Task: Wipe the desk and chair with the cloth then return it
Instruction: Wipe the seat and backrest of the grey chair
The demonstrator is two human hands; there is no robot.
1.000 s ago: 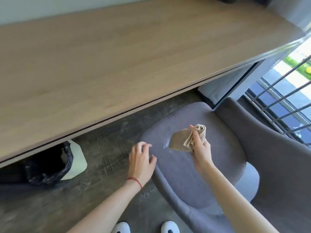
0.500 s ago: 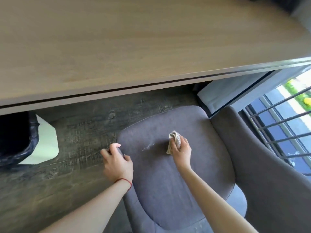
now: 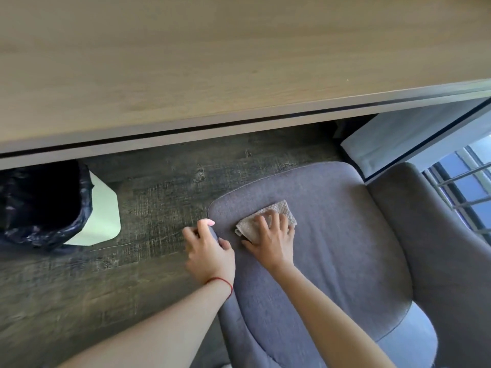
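Daylight enters from window (image 3: pixel 462 187) at right; scene evenly bright, no harsh glare. Soft sheen on surface (image 3: pixel 186 62). Dim under its edge; bin (image 3: pixel 39 205) interior near black. Wide-angle bowing at frame edges. Slight motion blur on floor (image 3: pixel 79 288), lower left.

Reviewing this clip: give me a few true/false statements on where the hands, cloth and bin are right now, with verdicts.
1. The right hand presses the cloth flat on the chair seat. True.
2. The left hand rests on the desk. False: it grips the seat's front-left edge.
3. The cloth lies on the desk. False: it is on the seat, under the right hand.
4. A bin with a dark liner stands on the floor, partly under the desk. True.
5. The left wrist wears a red string. True.
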